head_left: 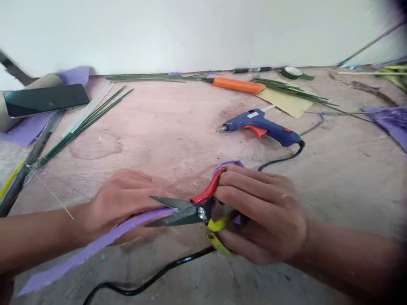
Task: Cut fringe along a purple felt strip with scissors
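Left hand (124, 199): you are pinching the purple strip (92, 250).
Right hand (267, 207): you are gripping the scissors (199, 212) by their handles (208, 188).
Purple strip: it is running between the parted blades (178, 219).

The scissors (194, 210) stand open, their 2 dark metal blades pointing left and spread around a narrow purple strip (95, 244). Red covers 1 handle, yellow the other; a shiny pivot screw joins them. The strip, long and gently curved, slants from the lower left up into the gap between the blades, near the pivot.
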### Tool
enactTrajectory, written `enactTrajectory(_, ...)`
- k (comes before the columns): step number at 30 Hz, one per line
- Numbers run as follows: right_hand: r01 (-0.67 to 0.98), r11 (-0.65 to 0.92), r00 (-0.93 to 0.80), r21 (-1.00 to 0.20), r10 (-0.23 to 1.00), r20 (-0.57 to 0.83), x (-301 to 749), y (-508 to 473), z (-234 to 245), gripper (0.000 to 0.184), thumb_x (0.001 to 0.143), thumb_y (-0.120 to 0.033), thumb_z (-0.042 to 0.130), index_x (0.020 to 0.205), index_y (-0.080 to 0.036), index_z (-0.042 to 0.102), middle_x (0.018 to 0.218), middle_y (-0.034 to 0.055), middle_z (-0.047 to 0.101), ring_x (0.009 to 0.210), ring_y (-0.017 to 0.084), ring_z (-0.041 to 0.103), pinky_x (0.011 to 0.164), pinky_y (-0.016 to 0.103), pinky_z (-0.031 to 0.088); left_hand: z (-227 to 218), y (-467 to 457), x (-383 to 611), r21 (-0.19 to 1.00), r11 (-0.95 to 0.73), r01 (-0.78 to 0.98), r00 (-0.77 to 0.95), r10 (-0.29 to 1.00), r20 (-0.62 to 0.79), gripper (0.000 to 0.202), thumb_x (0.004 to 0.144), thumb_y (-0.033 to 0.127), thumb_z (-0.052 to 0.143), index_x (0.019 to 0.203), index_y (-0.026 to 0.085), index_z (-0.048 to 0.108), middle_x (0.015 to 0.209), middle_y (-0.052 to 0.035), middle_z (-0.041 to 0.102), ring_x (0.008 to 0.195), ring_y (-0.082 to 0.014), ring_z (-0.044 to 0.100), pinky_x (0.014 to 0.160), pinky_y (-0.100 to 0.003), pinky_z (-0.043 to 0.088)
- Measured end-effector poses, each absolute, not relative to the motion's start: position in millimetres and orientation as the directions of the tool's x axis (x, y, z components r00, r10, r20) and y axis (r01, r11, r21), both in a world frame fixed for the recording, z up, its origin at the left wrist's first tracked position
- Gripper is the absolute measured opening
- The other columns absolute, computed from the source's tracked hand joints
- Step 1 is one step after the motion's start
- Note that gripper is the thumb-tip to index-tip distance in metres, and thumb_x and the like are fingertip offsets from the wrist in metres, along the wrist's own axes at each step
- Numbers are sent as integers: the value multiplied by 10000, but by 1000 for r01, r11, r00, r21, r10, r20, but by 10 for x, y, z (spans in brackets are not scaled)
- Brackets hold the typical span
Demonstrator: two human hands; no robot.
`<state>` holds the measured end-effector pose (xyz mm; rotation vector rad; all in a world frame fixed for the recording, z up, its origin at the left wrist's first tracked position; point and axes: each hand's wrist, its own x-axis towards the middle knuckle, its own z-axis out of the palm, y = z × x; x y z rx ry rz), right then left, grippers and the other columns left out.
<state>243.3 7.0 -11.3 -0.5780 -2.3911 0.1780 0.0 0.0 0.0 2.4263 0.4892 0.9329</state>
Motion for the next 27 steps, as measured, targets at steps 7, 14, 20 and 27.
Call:
enactTrajectory(7,369,895,-681,-250,444,582,2488,67,-122,119,788,-153,549,864,-219,485,699,28,617,646,181,600,561,293,484,-47,-5,-19,593,-791,148,710,502,493,155,945,173,549,951,71,666,828,-115,769,781,-137,744,691,-185,570)
enactTrajectory(14,355,895,-690,-271,447,569,2461,64,-108,151,745,-137,562,841,-222,482,690,31,604,647,183,595,572,296,492,-58,11,-35,640,-760,116,737,497,457,166,919,188,594,972,53,674,822,-130,756,770,-165,730,701,-217,558)
enactTrajectory(20,330,907,-719,-260,420,553,2488,69,-135,105,820,-212,591,871,-208,499,717,48,621,657,187,592,572,306,494,-90,-18,-38,699,-708,102,723,535,437,161,924,206,578,968,84,674,776,-115,740,697,-168,702,647,-238,524)
enactTrajectory(27,329,907,-724,-261,420,547,2522,75,-130,75,846,-192,570,890,-205,511,720,46,629,646,169,587,557,286,469,-61,-41,0,746,-654,127,694,596,404,154,921,193,574,914,93,691,718,-87,726,630,-151,661,601,-242,499)
